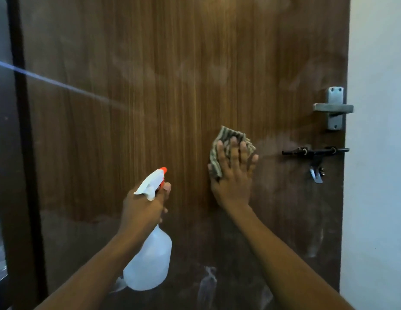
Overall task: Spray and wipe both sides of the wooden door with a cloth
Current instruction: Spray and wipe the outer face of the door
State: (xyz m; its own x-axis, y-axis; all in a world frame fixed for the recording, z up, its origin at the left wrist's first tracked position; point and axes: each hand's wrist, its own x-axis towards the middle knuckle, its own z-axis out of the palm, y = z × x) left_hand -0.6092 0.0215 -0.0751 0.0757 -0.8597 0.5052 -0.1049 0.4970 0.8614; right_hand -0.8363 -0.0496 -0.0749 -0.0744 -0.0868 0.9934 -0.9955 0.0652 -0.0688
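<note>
Wooden door (150, 86) upright; cloth (226, 135) flat against it; handle (332, 107), latch (316, 151) at right edge.

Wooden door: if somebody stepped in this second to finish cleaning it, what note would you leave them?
Left hand grips the white plastic spray bottle with orange nozzle, aimed toward the brown wooden door.
Right hand, fingers straight, presses the striped green-beige cloth flat on the door, left of the black sliding bolt.
Done: the middle band looks wiped, judging by its clearer grain.
Left: the dull, white-smeared lower part, and the door's other side, which is not visible here.
</note>
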